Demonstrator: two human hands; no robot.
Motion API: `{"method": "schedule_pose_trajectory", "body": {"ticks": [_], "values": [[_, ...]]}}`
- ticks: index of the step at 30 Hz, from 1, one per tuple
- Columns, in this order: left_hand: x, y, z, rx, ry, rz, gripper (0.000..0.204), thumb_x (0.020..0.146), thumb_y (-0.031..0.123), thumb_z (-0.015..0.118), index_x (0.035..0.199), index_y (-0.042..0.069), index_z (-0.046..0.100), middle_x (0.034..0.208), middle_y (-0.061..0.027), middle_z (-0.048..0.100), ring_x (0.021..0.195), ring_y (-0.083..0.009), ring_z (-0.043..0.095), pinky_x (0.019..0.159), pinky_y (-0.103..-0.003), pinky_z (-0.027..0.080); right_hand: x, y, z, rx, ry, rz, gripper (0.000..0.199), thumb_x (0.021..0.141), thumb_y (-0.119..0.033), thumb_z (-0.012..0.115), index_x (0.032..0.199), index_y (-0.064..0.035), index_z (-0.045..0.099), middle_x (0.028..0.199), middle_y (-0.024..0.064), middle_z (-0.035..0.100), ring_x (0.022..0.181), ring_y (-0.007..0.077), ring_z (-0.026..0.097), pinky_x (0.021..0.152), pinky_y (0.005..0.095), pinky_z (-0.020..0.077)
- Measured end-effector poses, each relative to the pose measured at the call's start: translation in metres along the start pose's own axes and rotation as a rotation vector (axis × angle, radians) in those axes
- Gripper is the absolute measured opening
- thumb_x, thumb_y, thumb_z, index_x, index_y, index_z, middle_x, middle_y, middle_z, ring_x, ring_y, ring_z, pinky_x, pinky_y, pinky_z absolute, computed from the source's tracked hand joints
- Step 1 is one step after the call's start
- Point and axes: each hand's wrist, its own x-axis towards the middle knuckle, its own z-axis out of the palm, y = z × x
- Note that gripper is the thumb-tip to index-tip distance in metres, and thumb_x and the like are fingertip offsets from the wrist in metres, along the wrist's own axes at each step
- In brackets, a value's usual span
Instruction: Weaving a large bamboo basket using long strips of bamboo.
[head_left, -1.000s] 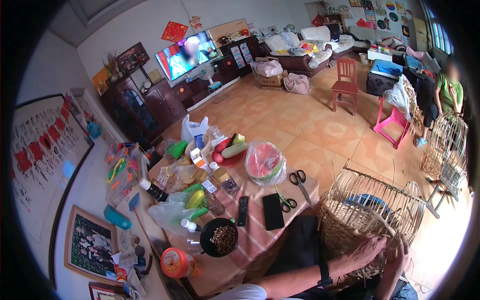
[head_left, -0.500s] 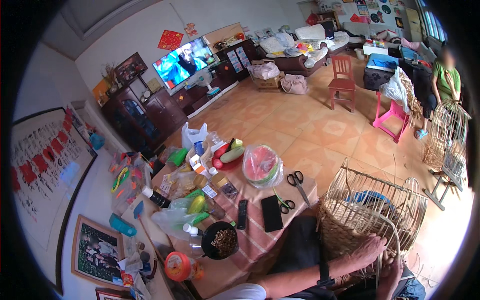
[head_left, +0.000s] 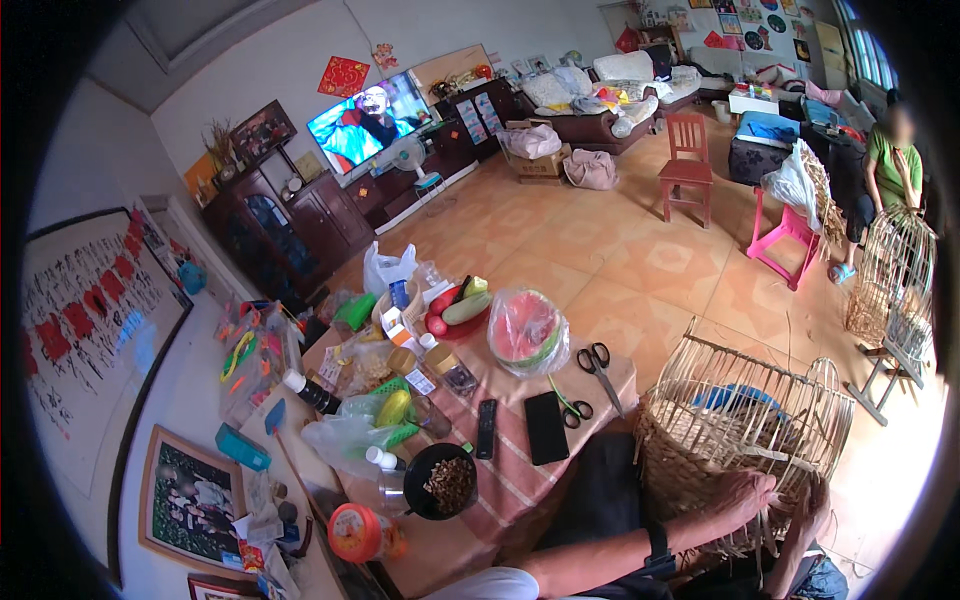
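A half-woven basket (head_left: pixel 690 425) of tan plant strips, with bare upright ribs, lies tilted by my knees. My left hand (head_left: pixel 745 495) reaches across its near woven side, fingers pinched on a strip at the edge of the weave. Close by on the right, my right hand (head_left: pixel 808 508) is raised against the same edge with its fingers curled in; what they hold is hidden. A pale flat strip (head_left: pixel 770 455) runs across the ribs above both hands. Something blue (head_left: pixel 738 398) shows through the ribs. Loose strip ends hang below my hands.
Left of the basket, a cloth-covered table (head_left: pixel 510 480) bears scissors (head_left: pixel 598 375), a black phone (head_left: pixel 545 428), a remote (head_left: pixel 486 428), a wrapped watermelon half (head_left: pixel 528 330) and a black bowl (head_left: pixel 440 482). A seated person (head_left: pixel 890 165) is near another basket (head_left: pixel 885 270) at far right.
My right hand has moved up and to the right, toward the basket's edge. The pale strip that arched upright now lies lower across the ribs. My left hand stays nearly in place.
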Motion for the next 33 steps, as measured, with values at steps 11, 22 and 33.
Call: {"method": "schedule_pose_trajectory", "body": {"ticks": [11, 22, 33], "values": [[-0.005, -0.011, 0.001, 0.064, 0.117, 0.039, 0.036, 0.092, 0.028, 0.068, 0.068, 0.003, 0.059, 0.064, -0.0181, 0.06, 0.067, -0.0394, 0.063, 0.066, -0.049, 0.049, 0.014, -0.054, 0.023, 0.242, -0.239, 0.189, 0.012, 0.102, -0.011, 0.06, 0.096, -0.0017, 0.058, 0.084, -0.0043, 0.054, 0.079, 0.004, 0.045, 0.066, 0.0221, 0.0356], [-0.024, -0.064, -0.062, 0.056, 0.193, 0.096, 0.037, 0.098, 0.026, 0.062, 0.069, 0.003, 0.061, 0.062, -0.0177, 0.057, 0.066, -0.0354, 0.06, 0.082, -0.046, 0.048, -0.019, -0.124, 0.081, -0.134, -0.286, -0.028, 0.014, 0.1, -0.008, 0.059, 0.11, 0.0012, 0.065, 0.095, 0.003, 0.066, 0.084, 0.0071, 0.058, 0.068, 0.0212, 0.0463], [-0.046, -0.033, -0.087, 0.441, 0.16, 0.234, 0.015, 0.093, 0.015, 0.061, 0.098, 0.0, 0.064, 0.1, -0.0169, 0.06, 0.101, -0.0338, 0.058, 0.097, -0.046, 0.046, -0.056, -0.116, 0.057, -0.072, -0.588, 0.409, 0.024, 0.097, -0.027, 0.07, 0.108, -0.0056, 0.066, 0.077, -0.0024, 0.061, 0.066, 0.0069, 0.052, 0.059, 0.0243, 0.0422]]}}
